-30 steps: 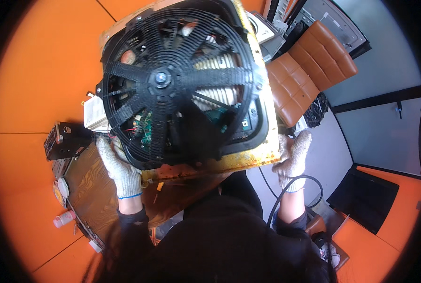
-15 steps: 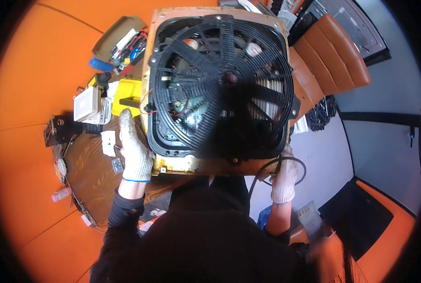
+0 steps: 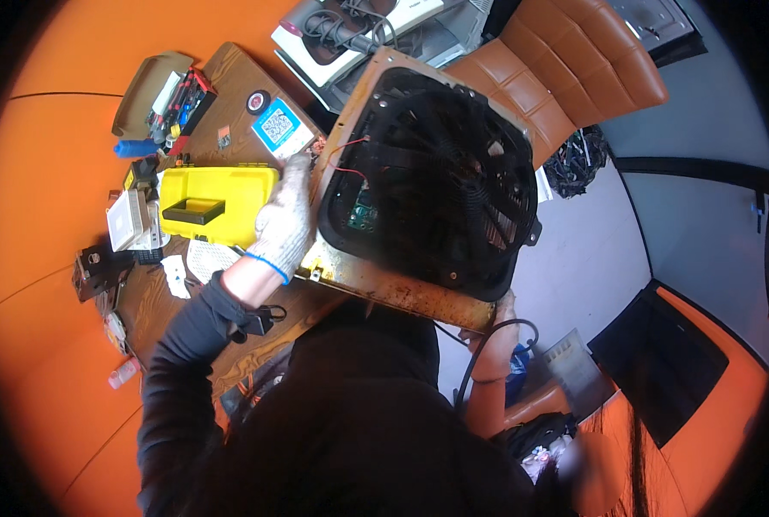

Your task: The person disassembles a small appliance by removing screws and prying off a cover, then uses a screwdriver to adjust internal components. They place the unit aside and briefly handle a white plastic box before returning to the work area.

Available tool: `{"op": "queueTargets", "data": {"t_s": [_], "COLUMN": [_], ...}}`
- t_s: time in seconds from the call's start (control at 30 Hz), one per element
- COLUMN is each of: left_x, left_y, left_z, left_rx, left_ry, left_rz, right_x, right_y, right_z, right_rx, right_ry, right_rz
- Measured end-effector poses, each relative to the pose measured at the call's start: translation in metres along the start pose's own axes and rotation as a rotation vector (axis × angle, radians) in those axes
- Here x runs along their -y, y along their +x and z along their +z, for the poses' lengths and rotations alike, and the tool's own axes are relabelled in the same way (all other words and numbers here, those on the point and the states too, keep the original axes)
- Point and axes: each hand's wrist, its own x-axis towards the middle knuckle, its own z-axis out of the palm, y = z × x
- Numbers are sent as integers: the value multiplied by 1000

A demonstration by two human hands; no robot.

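A large square fan unit (image 3: 436, 189) with a black round grille and a rusty yellowish metal frame is held up tilted over the wooden table (image 3: 156, 302). My left hand (image 3: 288, 215), in a white knit glove, grips the frame's left edge beside a small green circuit board and red wires. At the frame's lower right corner, my right hand (image 3: 496, 323) holds it from beneath and is partly hidden by the frame. A black cable (image 3: 479, 358) loops down near that hand.
A yellow tool case (image 3: 217, 202) lies on the table left of the fan, with an open screwdriver kit (image 3: 165, 99), small boxes and parts around it. A brown leather chair (image 3: 574, 69) stands behind the fan. A black laptop-like object (image 3: 660, 362) lies at the lower right.
The fan unit has swung away from my face to the right and tilted, uncovering the table and yellow case. Both hands kept hold of its frame.
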Motion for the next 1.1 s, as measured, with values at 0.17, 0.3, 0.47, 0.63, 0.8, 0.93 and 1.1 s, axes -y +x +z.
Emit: {"op": "queueTargets", "data": {"t_s": [0.17,0.3,0.47,0.63,0.8,0.93,1.1], "left_x": [3,36,59,34,25,22,8], "left_y": [19,49,62,45,54,70,96], "left_z": [13,16,39,67,101,124,152], "left_rx": [401,490,623,789,1422,1466,1460], "left_ry": [581,976,1894,2093,2333,2381,2396], "left_rz": [-43,422,909,686,572,435,371], "right_x": [-17,-24,-30,-27,-26,-31,-50], "right_y": [-7,-9,5,33,59,76,100], "right_z": [-12,-19,-25,-32,-31,-28,-15], "right_rx": [31,114,89,-2,-42,-82,-51], "right_ry": [-313,-359,-58,-9,-70,-68,26], "right_rz": [-127,-156,88,145,227,316,341]}}
